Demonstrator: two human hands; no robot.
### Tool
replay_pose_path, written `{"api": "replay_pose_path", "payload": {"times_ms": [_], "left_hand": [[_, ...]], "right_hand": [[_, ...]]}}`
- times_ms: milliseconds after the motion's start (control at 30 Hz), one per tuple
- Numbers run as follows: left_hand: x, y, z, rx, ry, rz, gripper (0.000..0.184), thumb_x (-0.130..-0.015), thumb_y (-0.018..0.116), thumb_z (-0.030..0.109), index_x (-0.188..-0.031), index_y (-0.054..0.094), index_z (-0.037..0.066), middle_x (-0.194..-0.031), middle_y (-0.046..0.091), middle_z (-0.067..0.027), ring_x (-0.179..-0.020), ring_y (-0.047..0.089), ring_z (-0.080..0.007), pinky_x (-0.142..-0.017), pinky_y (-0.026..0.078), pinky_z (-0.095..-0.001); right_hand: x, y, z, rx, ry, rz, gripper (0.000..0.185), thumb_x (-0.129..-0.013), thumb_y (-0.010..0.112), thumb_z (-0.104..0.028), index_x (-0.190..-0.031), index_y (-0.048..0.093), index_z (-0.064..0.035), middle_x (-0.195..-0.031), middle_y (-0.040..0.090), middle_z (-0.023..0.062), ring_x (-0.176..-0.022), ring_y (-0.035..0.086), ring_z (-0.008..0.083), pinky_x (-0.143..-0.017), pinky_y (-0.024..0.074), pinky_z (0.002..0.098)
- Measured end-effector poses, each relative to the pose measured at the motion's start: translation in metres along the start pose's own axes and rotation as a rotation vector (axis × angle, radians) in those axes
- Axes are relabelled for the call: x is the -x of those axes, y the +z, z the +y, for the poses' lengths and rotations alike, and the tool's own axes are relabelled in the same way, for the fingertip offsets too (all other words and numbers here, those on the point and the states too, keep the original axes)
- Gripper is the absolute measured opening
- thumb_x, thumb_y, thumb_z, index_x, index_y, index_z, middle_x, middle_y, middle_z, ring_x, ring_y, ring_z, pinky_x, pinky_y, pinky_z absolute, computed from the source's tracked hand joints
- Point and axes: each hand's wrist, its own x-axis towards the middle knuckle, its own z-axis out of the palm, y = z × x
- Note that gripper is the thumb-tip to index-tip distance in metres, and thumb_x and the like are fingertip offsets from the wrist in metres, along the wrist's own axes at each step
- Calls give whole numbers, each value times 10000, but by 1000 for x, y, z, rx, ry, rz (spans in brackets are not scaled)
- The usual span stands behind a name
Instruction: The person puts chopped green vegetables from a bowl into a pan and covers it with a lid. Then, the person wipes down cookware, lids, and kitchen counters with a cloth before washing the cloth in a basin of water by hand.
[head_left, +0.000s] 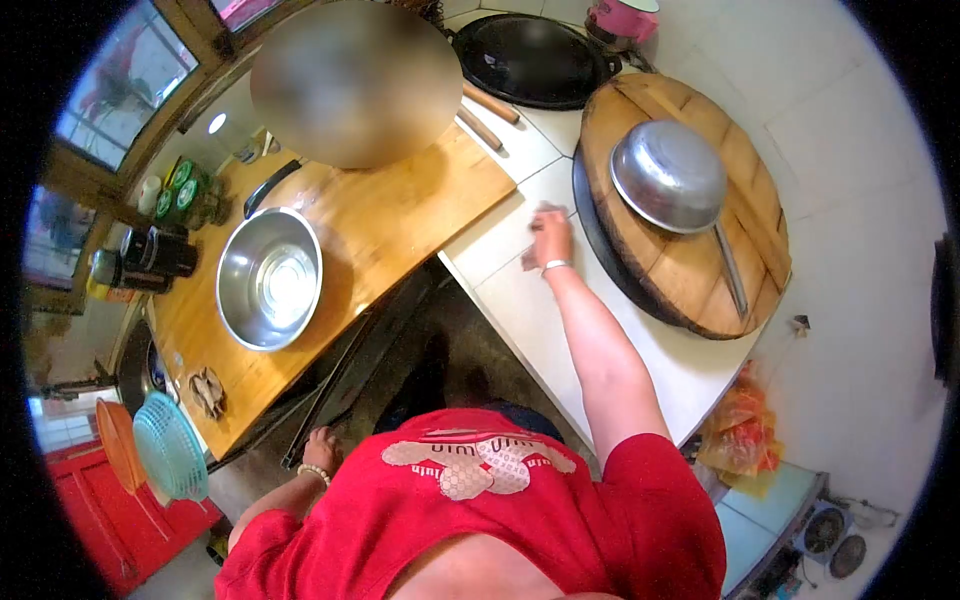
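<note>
My right hand (pixel 551 236) presses a crumpled brownish cloth (pixel 530 259) against the white tiled counter (pixel 505 285), fingers closed over it. Right beside that hand is the edge of a large round wooden lid (pixel 660 275) on a dark pan (pixel 605 240). Down at my side hangs my left hand (pixel 322 450), below the front edge of the wooden counter (pixel 400 205). Its fingers look loosely apart, and I see nothing held in it.
A metal pot (pixel 270 280) with a black handle stands on the wooden counter, near jars (pixel 190 190) and another crumpled cloth (pixel 207 392). An upturned metal bowl (pixel 668 175) sits on the wooden lid. Behind is a black griddle (pixel 535 60). Colanders (pixel 170 445) hang at left.
</note>
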Motion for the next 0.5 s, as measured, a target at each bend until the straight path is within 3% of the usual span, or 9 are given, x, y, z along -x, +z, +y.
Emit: {"api": "replay_pose_path", "payload": {"times_ms": [33,100,167,233,267,300,367,400,500], "left_hand": [[-9,-14,11,-10,48,70,217,-790,533,171,-963,569,44,-1173,470,-136,-1100,434,-329,-863,416,-401],[-29,-52,35,44,221,152,188,-791,530,151,-945,566,49,-1114,503,-139,-1026,482,-329,-823,434,-404],[-60,-91,69,91,551,325,116,-794,523,92,-898,555,52,-966,564,-140,-845,564,-338,-719,469,-408],[-83,-137,117,143,738,391,102,-791,533,45,-892,544,44,-950,567,-144,-862,562,-333,-716,470,-385],[-92,-154,143,166,805,416,105,-790,534,28,-895,538,40,-934,569,-144,-859,563,-331,-714,472,-376],[-106,-163,166,220,852,395,164,-785,546,26,-948,530,40,-951,559,-148,-861,564,-323,-716,473,-371],[-118,-171,217,439,854,252,296,-778,567,21,-1065,499,44,-996,537,-149,-869,567,-294,-717,478,-354],[-119,-171,245,600,806,133,369,-775,577,18,-1128,475,49,-1025,524,-148,-876,570,-274,-718,480,-343],[-127,-159,319,726,885,108,413,-799,568,13,-1187,433,52,-1094,484,-108,-868,564,-205,-734,481,-298]], "right_hand": [[-17,1,18,-260,232,51,350,-522,694,14,-787,475,-53,-890,524,105,-794,511,234,-688,449,351],[4,-3,-25,-74,218,61,222,-646,607,19,-817,475,-32,-893,530,105,-810,520,232,-705,455,348],[19,30,-42,67,-45,-49,202,-709,555,7,-899,500,-33,-915,544,107,-869,533,234,-746,460,340],[32,37,-35,382,-377,-160,159,-726,561,-21,-884,543,-41,-897,569,99,-867,545,221,-772,449,319],[33,37,-27,127,-321,-122,88,-727,578,-36,-814,566,-39,-869,578,92,-834,550,208,-773,441,305],[28,28,-29,136,-318,-113,88,-727,578,-36,-814,566,-39,-869,578,92,-834,550,208,-773,441,305],[23,-2,-53,-359,374,-353,296,-701,612,-19,-993,564,-25,-881,614,105,-810,578,190,-725,459,281],[28,-13,-66,-358,375,-342,296,-701,612,-19,-993,564,-25,-881,614,105,-810,578,190,-725,459,281],[48,-47,-107,-866,342,-299,237,-728,639,-50,-951,564,-20,-850,581,32,-765,535,112,-687,454,245]]}}
